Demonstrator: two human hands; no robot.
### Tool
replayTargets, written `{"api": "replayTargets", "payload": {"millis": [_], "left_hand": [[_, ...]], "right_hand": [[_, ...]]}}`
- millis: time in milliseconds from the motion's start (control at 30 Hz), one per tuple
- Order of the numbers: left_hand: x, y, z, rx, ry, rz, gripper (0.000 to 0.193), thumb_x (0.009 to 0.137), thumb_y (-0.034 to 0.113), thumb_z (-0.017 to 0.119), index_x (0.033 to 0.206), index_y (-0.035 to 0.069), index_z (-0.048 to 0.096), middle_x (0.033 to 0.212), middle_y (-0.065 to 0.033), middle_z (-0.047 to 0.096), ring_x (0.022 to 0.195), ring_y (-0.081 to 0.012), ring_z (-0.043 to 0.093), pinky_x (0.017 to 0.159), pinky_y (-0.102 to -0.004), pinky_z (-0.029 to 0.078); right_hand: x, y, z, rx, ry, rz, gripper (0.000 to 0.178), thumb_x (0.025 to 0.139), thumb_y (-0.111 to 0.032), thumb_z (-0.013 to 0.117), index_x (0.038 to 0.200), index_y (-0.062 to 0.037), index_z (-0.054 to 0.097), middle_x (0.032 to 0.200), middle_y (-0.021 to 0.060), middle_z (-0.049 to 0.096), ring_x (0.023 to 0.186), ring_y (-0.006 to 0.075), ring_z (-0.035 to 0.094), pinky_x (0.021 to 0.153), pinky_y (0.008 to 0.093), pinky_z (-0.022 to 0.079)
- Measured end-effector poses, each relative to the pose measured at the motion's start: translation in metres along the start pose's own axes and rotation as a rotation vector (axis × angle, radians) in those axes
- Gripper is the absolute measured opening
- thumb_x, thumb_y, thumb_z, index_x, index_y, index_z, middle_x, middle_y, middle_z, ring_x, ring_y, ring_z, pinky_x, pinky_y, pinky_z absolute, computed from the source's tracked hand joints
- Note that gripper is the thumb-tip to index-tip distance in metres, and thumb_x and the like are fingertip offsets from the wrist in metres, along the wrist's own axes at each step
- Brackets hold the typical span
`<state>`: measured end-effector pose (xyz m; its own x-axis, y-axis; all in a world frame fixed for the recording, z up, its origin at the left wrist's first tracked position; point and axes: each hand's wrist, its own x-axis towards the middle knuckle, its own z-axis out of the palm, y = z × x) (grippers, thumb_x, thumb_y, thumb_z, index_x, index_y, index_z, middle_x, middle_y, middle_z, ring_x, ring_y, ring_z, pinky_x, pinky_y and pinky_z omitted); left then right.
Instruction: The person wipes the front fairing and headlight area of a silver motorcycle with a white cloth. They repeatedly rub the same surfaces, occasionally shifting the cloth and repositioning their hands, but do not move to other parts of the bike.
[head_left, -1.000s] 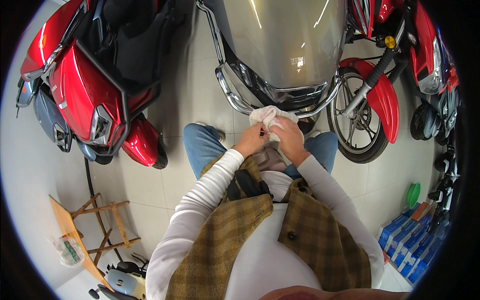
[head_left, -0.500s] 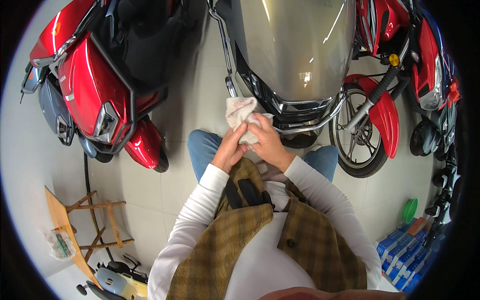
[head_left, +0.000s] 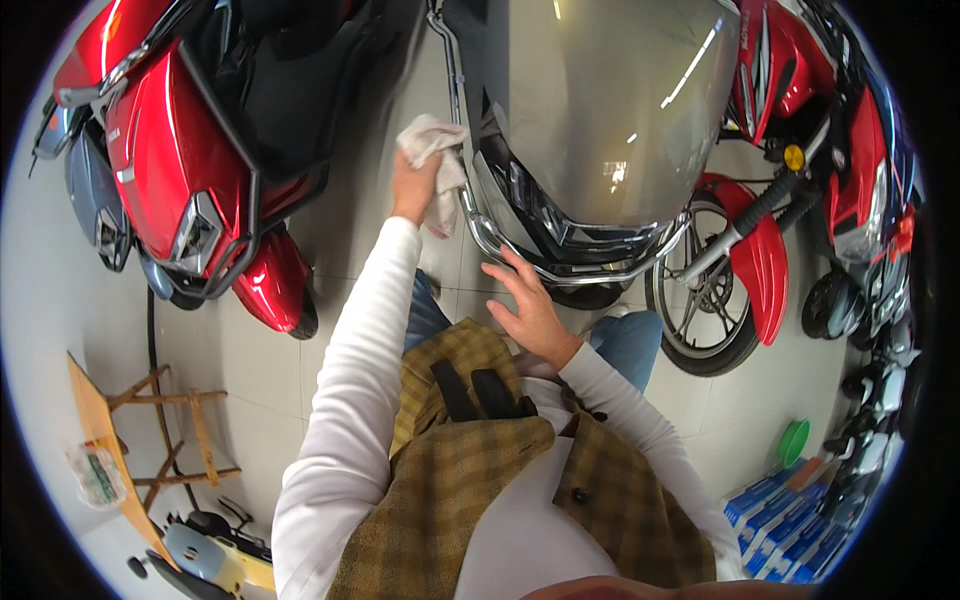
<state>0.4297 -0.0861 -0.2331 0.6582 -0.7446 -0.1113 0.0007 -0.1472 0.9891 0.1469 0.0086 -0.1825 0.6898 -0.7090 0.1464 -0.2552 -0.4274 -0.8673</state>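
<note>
My left hand (head_left: 414, 188) is closed on a white, pink-tinged cloth (head_left: 443, 170), stretched forward to the chrome guard bar (head_left: 455, 90) on the left side of a grey-gold scooter (head_left: 610, 110). Part of the cloth hangs down beside the bar and seems to touch it; the fingers are partly hidden behind the cloth. With fingers spread and nothing in it, my right hand (head_left: 532, 312) is held just below the front curve of the same bar, its fingertips close to the chrome. The scooter's glossy tail panel reflects the lights.
To the left stands a red scooter (head_left: 165, 150) with a black guard bar. A red motorcycle's front wheel (head_left: 705, 280) is close on the right. A wooden folding stand (head_left: 180, 420) is lower left; blue boxes (head_left: 785, 520) and a green basin (head_left: 794, 441) are lower right.
My hands, together on the cloth before, have separated. The left has carried the cloth forward and left to the bar; the right has let go and opened. The view has shifted slightly.
</note>
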Motion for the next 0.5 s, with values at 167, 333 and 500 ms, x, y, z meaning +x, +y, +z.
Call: {"api": "replayTargets", "payload": {"millis": [167,333,500], "left_hand": [[0.021,-0.002,0.02,0.658,-0.189,0.056,0.059,0.084,0.041,0.069,0.131,0.006,0.066,0.124,-0.0244,0.07,0.118,-0.0436,0.065,0.103,-0.0472,0.05],[-0.017,-0.015,0.014,0.397,-0.075,0.057,0.058,0.087,0.029,0.071,0.138,0.003,0.058,0.125,-0.0222,0.07,0.119,-0.0387,0.066,0.103,-0.0408,0.049],[-0.075,-0.036,0.016,0.194,0.017,0.028,0.062,0.087,0.02,0.07,0.143,0.005,0.046,0.132,-0.0248,0.065,0.126,-0.042,0.061,0.106,-0.0437,0.048]], "right_hand": [[0.001,0.005,0.0,-0.008,-0.028,-0.002,0.05,0.089,-0.01,0.069,0.139,-0.0128,0.061,0.154,0.0219,0.043,0.139,0.042,0.046,0.115,0.0455,0.04],[-0.003,0.009,0.003,0.049,-0.03,0.024,0.048,0.089,-0.007,0.069,0.136,-0.0115,0.063,0.148,0.0188,0.05,0.136,0.0384,0.051,0.113,0.043,0.042],[-0.012,0.013,0.002,0.109,0.008,0.076,0.046,0.09,-0.005,0.068,0.135,-0.0098,0.064,0.146,0.0159,0.055,0.133,0.0325,0.055,0.11,0.039,0.044]]}}
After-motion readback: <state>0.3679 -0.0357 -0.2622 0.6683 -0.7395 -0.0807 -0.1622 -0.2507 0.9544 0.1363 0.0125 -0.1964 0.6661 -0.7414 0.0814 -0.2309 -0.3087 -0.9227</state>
